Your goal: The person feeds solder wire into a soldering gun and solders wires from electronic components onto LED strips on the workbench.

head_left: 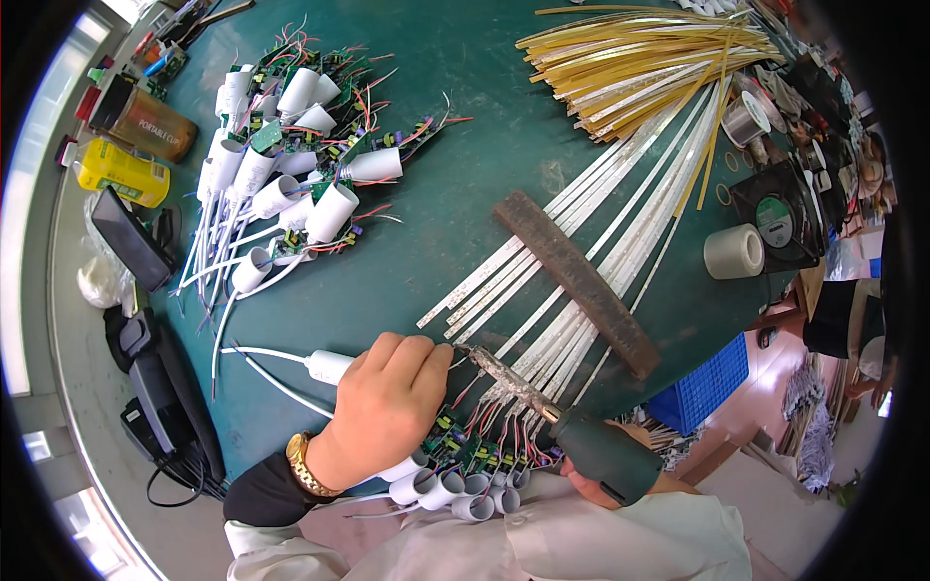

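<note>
My left hand (pixel 386 412), with a gold watch on its wrist, is closed, its fingertips pinched beside the soldering iron's tip. What it holds is hidden under the fingers; a white plastic tube (pixel 329 366) with a white cable pokes out beside it. My right hand (pixel 593 487) grips the dark green handle of a soldering iron (pixel 605 453), whose crusted barrel slants up to the left hand's fingertips. Below the iron, several green circuit boards (pixel 475 453) with white tubes lie near the table edge, their red wires reaching the ends of white LED strips (pixel 552 356).
A rusty metal bar (pixel 576 281) lies across the strips, and yellow-backed strips (pixel 620 73) fan out behind. More tubes with boards (pixel 331 213) are heaped at the left. Along the right stand a white roll (pixel 733 252), a solder spool (pixel 745 119) and a black fan (pixel 778 218).
</note>
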A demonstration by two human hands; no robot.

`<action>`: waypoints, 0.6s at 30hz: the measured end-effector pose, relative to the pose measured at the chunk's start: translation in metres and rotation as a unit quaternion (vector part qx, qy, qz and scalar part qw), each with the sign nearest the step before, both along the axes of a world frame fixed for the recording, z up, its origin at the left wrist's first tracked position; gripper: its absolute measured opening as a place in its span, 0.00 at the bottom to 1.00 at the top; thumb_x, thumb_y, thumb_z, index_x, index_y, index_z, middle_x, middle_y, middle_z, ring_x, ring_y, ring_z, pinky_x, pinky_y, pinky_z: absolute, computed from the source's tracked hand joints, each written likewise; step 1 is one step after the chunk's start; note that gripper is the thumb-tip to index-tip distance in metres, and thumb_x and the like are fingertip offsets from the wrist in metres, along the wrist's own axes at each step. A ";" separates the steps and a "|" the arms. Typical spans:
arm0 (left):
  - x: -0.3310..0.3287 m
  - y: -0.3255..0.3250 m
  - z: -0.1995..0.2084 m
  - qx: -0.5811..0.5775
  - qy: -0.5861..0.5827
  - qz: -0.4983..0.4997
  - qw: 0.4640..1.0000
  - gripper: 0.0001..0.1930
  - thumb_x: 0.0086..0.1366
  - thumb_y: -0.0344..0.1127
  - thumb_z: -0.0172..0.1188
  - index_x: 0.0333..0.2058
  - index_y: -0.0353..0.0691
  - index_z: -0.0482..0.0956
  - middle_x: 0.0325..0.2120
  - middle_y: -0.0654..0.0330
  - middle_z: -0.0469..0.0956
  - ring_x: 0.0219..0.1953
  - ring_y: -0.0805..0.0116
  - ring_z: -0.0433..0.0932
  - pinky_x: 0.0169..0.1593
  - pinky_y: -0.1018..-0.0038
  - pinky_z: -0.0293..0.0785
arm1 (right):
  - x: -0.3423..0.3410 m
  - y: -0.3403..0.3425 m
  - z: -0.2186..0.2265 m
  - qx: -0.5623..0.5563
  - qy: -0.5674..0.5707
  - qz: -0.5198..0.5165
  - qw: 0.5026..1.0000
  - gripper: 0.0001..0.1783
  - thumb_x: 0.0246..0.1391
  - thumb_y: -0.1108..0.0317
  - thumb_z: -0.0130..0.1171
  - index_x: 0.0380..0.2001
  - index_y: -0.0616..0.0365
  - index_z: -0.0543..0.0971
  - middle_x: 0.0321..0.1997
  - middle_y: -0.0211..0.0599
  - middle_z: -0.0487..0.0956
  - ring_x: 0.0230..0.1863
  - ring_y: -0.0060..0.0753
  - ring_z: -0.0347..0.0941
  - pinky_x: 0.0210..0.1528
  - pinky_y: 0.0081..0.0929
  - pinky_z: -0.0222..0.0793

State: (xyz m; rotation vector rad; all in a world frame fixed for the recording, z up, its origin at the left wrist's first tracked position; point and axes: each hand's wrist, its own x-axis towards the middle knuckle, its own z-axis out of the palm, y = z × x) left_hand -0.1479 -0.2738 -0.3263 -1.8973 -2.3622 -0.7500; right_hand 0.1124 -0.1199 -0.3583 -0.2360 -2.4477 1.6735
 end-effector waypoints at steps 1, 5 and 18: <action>0.000 0.000 0.000 0.000 0.000 0.001 1.000 0.16 0.44 0.20 0.64 0.36 0.32 0.80 0.30 0.57 0.76 0.28 0.60 0.74 0.31 0.69 0.73 | 0.001 0.000 0.000 -0.001 0.000 -0.001 1.000 0.23 0.36 0.69 0.72 0.40 0.63 0.78 0.32 0.34 0.82 0.27 0.34 0.81 0.30 0.26 0.77; 0.000 0.000 -0.001 -0.001 -0.001 0.003 1.000 0.16 0.44 0.20 0.64 0.36 0.32 0.80 0.30 0.57 0.76 0.28 0.59 0.74 0.31 0.68 0.73 | 0.005 -0.002 0.003 -0.009 -0.029 0.010 0.999 0.08 0.51 0.69 0.62 0.32 0.60 0.76 0.26 0.34 0.78 0.27 0.30 0.78 0.29 0.24 0.73; 0.001 0.002 0.002 -0.013 -0.007 0.007 1.000 0.16 0.42 0.20 0.64 0.35 0.34 0.81 0.30 0.57 0.76 0.29 0.60 0.75 0.31 0.68 0.73 | 0.023 0.010 -0.011 -0.182 -0.238 0.024 0.954 0.08 0.52 0.71 0.61 0.35 0.61 0.77 0.33 0.42 0.79 0.36 0.31 0.78 0.36 0.24 0.74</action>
